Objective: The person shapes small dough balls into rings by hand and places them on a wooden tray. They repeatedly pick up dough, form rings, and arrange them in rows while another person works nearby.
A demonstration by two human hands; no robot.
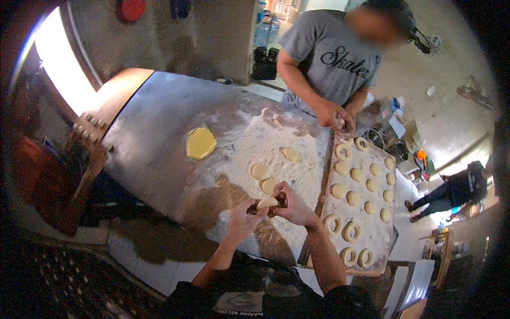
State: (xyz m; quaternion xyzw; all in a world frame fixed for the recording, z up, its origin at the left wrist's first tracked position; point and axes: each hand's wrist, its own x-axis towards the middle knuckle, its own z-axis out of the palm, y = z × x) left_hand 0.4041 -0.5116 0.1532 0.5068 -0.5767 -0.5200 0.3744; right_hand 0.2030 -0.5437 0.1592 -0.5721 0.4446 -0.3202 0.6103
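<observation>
Between my two hands, above the near edge of the metal table [154, 138], is a pale piece of dough [267, 203]. My left hand [245, 219] grips its left side, and my right hand [292, 206] pinches its right side. Just beyond my fingers two flat dough rounds [260, 171] lie touching or nearly so on the floured surface, with another dough round [290, 154] farther right. A wooden board [364, 199] to my right carries several dough rounds and dough rings [351, 232].
A yellow slab [201, 143] lies mid-table by the spread flour [265, 133]. Across from me a person in a grey shirt [329, 58] handles dough over the board's far end. Another person's arm [90, 165] works at the left with small dough pieces [90, 127]. Someone stands far right.
</observation>
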